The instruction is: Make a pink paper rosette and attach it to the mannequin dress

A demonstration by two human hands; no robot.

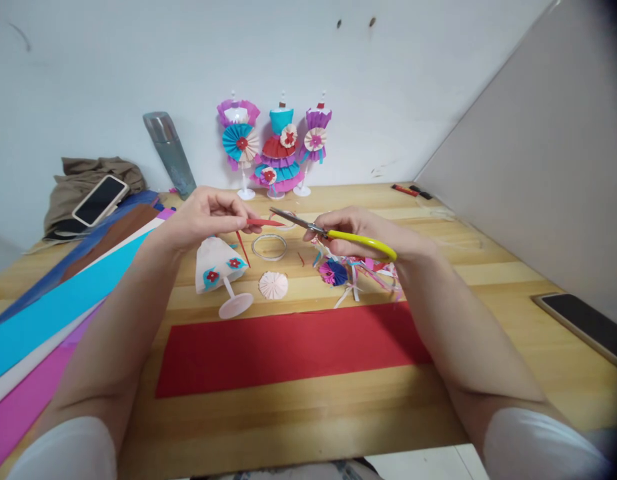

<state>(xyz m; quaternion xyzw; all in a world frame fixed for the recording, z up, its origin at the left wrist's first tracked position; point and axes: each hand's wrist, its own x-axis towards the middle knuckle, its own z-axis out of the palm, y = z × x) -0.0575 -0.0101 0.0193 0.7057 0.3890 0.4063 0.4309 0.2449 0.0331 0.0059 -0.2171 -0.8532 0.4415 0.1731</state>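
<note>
Pinched in my left hand [214, 215] is a narrow red paper strip [264, 222], its tip pointing right. My right hand [355, 228] grips yellow-handled scissors [361, 239], whose blades reach left, just above the tip of the strip. Whether the blades touch the paper I cannot tell. Below my left hand a small dress form in a white paper skirt [221, 265] lies tilted, with red and blue flowers on it. A pale pleated paper rosette [273, 285] lies beside it. A wide red paper sheet [293, 350] is spread nearest me.
Three dressed mini mannequins [282, 150] stand by the wall, next to a leaning bottle [171, 153]. Coloured paper sheets [88, 277] and a phone [101, 200] are on the left. Scraps [358, 270] lie under my right hand; another phone [583, 327] is at right. Tape rolls [269, 247] lie mid-table.
</note>
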